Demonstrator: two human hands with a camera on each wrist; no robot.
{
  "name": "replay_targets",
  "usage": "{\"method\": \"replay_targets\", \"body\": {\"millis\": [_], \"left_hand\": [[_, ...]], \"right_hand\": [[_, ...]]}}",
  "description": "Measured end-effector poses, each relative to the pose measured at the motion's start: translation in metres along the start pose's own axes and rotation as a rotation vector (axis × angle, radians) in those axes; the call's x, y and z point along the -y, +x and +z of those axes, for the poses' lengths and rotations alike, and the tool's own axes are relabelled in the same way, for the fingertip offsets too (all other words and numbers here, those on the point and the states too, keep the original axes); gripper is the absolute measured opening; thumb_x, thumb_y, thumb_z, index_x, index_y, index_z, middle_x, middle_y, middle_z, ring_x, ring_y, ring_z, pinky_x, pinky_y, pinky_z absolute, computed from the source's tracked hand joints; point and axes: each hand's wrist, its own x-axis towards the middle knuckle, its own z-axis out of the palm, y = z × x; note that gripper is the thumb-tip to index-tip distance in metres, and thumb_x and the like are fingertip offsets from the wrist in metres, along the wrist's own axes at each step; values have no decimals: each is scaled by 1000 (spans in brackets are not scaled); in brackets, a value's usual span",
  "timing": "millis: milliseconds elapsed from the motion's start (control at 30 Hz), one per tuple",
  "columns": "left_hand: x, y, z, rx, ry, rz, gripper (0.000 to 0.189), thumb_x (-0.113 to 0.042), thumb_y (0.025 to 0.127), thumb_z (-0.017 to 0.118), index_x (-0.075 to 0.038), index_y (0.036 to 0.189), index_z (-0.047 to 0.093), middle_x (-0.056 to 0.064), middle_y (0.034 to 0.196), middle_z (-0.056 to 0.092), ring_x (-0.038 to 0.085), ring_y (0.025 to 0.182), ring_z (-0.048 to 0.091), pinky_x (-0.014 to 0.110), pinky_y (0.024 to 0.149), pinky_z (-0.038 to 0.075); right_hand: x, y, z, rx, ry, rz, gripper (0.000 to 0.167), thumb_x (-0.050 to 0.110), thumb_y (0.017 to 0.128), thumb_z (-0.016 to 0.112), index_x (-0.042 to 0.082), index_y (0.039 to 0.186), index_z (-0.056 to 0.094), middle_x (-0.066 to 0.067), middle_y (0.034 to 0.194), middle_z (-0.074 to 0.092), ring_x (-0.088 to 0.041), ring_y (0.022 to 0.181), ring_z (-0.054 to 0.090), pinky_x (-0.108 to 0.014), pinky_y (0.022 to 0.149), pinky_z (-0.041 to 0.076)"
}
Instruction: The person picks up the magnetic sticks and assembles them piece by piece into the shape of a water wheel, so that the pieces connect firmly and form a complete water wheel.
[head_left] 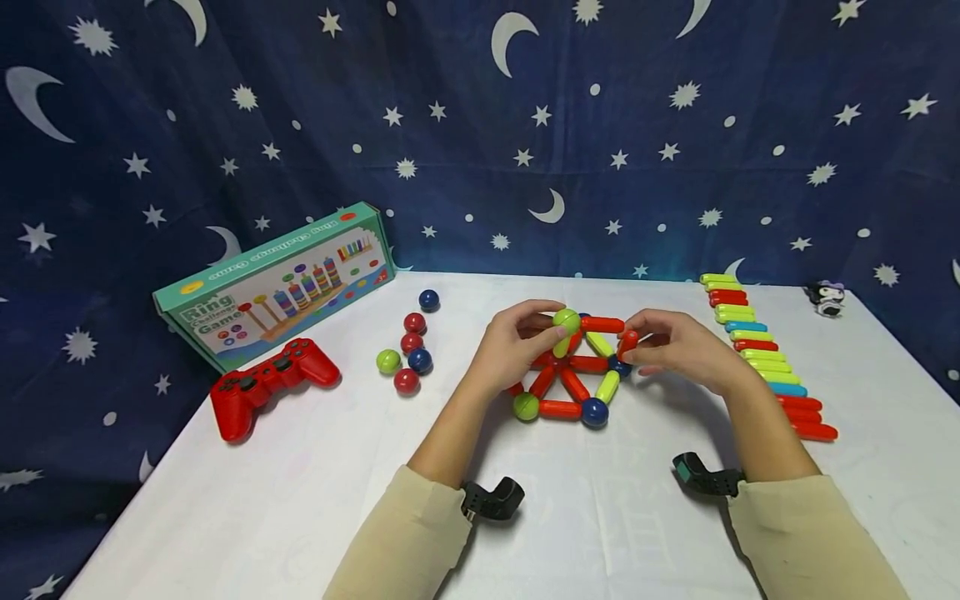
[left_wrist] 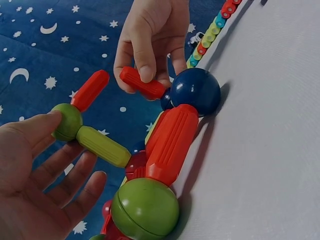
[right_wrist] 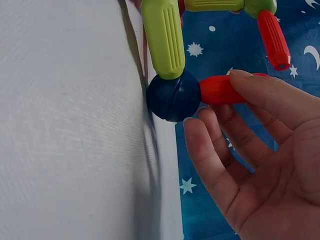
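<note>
My left hand (head_left: 513, 348) holds a green ball (head_left: 567, 320) above a wheel-shaped build of rods and balls. From that ball a red rod (left_wrist: 90, 90) sticks out sideways, its far end free, and a yellow-green rod (left_wrist: 103, 146) runs down to the red hub. My right hand (head_left: 684, 353) pinches a second red rod (right_wrist: 220, 90) between thumb and fingers. This rod's lower end meets a dark blue ball (right_wrist: 174, 96) at the build's right side. Along the front of the build, a red rod (head_left: 560, 409) joins a green ball (head_left: 526, 407) and a blue ball (head_left: 595, 412).
Loose balls, among them a red ball (head_left: 407, 382), lie left of the build. Further left are a red game controller (head_left: 273, 385) and a game box (head_left: 277, 287). A column of rods (head_left: 765, 355) lies at right, near a small black-and-white figure (head_left: 827, 298).
</note>
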Motion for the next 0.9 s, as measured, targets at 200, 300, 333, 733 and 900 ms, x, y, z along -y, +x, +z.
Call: {"method": "replay_targets", "body": {"millis": [200, 300, 333, 733, 900], "left_hand": [[-2, -3, -9, 8, 27, -2, 40, -25, 99, 69, -20, 139, 65, 6, 128, 72, 23, 117, 68, 35, 101, 56], [-4, -7, -25, -5, 39, 6, 39, -24, 100, 68, -17, 138, 65, 8, 128, 72, 25, 117, 68, 38, 102, 56], [-6, -9, -32, -17, 54, 10, 38, -23, 100, 67, -16, 138, 65, 8, 128, 72, 26, 116, 69, 38, 102, 56], [-11, -41, -147, -65, 425, -222, 38, -25, 101, 62, -8, 136, 65, 18, 130, 68, 35, 121, 63, 50, 100, 53], [1, -62, -175, 15, 637, -365, 42, -20, 98, 64, -4, 137, 63, 25, 131, 64, 39, 120, 59, 52, 97, 52]], "right_hand": [[-5, -1, 1, 1, -39, 0, 40, 23, 94, 75, 5, 128, 66, -15, 121, 70, -25, 101, 70, -31, 86, 58], [-5, -1, 1, 8, -59, -4, 39, 25, 94, 75, 7, 128, 67, -15, 123, 70, -25, 102, 69, -32, 86, 57], [-5, -1, 2, 9, -65, -2, 39, 26, 94, 75, 8, 128, 67, -15, 123, 70, -25, 102, 69, -32, 87, 56], [-12, -3, 1, 25, -64, 29, 46, 31, 94, 76, 10, 133, 65, -17, 133, 64, -27, 105, 69, -32, 87, 56], [-12, 1, 1, 17, -73, 31, 44, 31, 93, 76, 12, 132, 66, -16, 132, 65, -26, 101, 70, -32, 88, 55]]}}
